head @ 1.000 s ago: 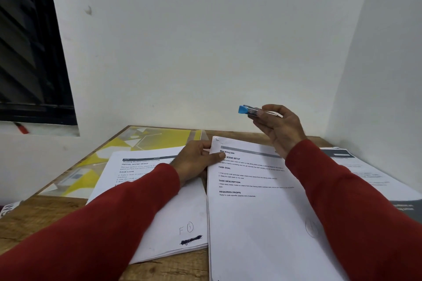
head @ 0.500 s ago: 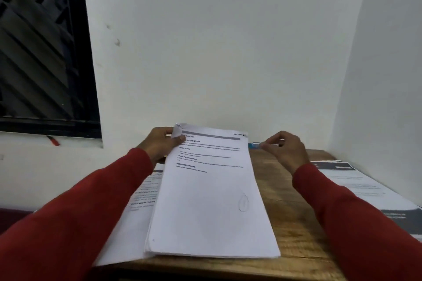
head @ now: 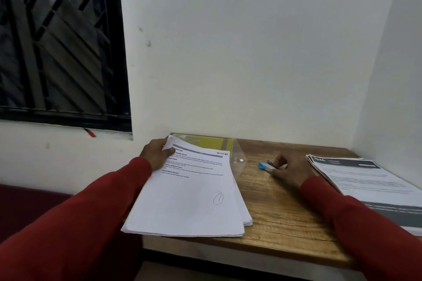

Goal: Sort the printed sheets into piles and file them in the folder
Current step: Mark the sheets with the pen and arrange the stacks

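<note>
So the stapled stack of printed sheets (head: 189, 191) is now lying flat at the desk's left edge, its near corner hanging a bit past the front edge, whereas half a second ago it was being held up higher off the surface. The left hand (head: 157, 155) is pinching the stack's far left corner, thumb on top, curling that corner up. The top sheet is showing a grey header bar, a few bold headings with small text, and a pen-drawn circled mark lower down; more sheets are peeking out under its right side. The yellow folder (head: 205, 142) is lying under the stack's far end against the wall, its clear flap (head: 237, 159) sticking out to the right. The right hand (head: 290, 169) has come down onto the wooden desk (head: 280, 212) and is gripping the small blue stapler (head: 266, 166), which is now resting on the wood. Another pile of printed sheets (head: 365, 185) is sitting along the desk's right edge.
</note>
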Action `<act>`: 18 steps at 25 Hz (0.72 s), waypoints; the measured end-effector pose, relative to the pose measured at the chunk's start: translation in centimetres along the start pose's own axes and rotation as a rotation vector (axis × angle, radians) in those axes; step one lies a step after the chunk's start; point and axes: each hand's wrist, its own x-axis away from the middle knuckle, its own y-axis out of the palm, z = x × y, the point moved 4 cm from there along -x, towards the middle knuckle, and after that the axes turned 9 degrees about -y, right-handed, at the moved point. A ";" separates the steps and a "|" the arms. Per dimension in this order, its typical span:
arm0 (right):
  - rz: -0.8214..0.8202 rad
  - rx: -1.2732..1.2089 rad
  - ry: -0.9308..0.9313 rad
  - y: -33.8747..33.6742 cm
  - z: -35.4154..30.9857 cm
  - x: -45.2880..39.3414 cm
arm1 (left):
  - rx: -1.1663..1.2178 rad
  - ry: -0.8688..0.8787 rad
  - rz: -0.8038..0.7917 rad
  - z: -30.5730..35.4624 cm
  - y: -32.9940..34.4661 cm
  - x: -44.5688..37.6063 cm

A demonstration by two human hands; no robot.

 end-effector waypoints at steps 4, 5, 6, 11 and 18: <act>0.000 0.288 -0.027 0.3 -1.4 0.7 | -0.013 -0.043 0.097 -0.7 0.3 1.2; 0.042 0.246 -0.084 0.6 -2.5 1.0 | -0.006 -0.058 0.108 -0.9 0.4 1.3; 0.067 0.133 -0.143 0.9 -4.1 1.3 | -0.028 -0.070 0.103 -0.9 0.4 1.4; -0.331 -0.158 -0.143 5.2 -9.9 2.7 | -0.427 -0.133 -0.060 -0.9 0.5 3.5; -0.447 0.290 -0.147 8.1 -9.6 1.0 | -0.654 -0.133 0.024 -1.8 0.3 5.0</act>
